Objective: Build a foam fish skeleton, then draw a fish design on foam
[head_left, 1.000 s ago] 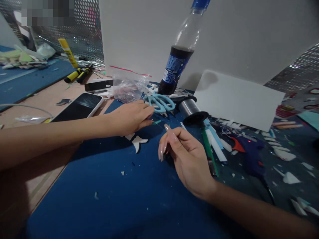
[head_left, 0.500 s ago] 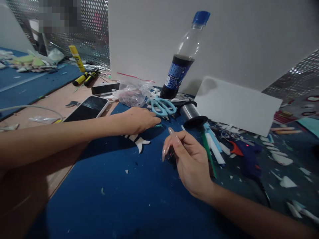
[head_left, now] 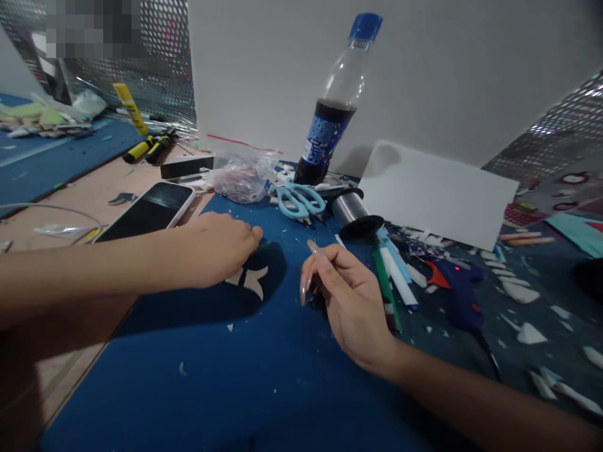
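My left hand [head_left: 221, 248] is closed, palm down, low over the blue mat [head_left: 207, 370]. A bit of green shows at its fingertips, too small to name. Just below those fingers lie white cut foam pieces, one a forked tail shape [head_left: 255, 282]. To the right, my right hand [head_left: 353, 301] is curled, with thumb and fingers pinched together. Something small and dark shows under its fingertips, mostly hidden. Beyond the hands are light blue scissors [head_left: 301, 202] and a spool of clear line [head_left: 351, 210]. Beside my right hand lies a green cutter [head_left: 386, 292].
A cola bottle [head_left: 327, 129] stands by the white board. A phone [head_left: 148, 210] and a plastic bag [head_left: 242, 179] lie at left. On the right are a glue gun [head_left: 459, 289], a white sheet [head_left: 433, 194] and scattered foam scraps [head_left: 530, 333].
My left hand has drawn back left, away from the scissors and my right hand. My right hand keeps its pinch. The whole view has shifted slightly.
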The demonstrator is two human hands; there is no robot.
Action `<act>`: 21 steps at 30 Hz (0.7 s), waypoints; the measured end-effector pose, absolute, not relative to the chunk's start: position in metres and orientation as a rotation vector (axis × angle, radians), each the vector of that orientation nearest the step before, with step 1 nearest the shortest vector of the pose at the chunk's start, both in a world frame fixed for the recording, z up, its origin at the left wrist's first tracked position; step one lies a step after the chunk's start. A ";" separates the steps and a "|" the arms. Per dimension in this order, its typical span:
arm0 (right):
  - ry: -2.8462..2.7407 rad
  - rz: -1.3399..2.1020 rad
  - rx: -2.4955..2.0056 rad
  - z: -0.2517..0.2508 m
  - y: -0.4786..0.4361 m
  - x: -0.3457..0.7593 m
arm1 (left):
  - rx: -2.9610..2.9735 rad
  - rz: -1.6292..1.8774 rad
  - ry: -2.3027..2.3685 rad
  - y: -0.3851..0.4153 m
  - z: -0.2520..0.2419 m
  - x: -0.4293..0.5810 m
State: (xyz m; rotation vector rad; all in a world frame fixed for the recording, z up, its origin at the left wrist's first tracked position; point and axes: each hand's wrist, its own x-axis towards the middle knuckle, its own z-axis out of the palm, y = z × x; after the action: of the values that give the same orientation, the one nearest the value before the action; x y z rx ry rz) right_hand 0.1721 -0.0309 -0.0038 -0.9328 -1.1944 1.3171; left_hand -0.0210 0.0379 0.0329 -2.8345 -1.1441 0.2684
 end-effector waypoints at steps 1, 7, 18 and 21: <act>-1.193 1.320 -0.934 -0.003 -0.031 0.172 | -2.785 0.373 -1.138 0.035 0.033 -0.018; -1.186 1.312 -0.944 -0.003 -0.030 0.172 | -2.725 0.422 -1.177 0.019 0.030 0.001; -1.163 1.303 -0.958 -0.003 -0.029 0.172 | -2.839 0.270 -1.138 0.026 0.035 -0.007; -1.141 1.280 -0.952 -0.002 -0.030 0.171 | -2.842 -0.128 -1.090 0.018 0.036 -0.009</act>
State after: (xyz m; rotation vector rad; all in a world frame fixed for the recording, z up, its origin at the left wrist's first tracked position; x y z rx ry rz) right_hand 0.1709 -0.0302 -0.0024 -0.9516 -1.1409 1.2805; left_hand -0.0092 0.0181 0.0360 -2.8422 -1.0899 -0.1280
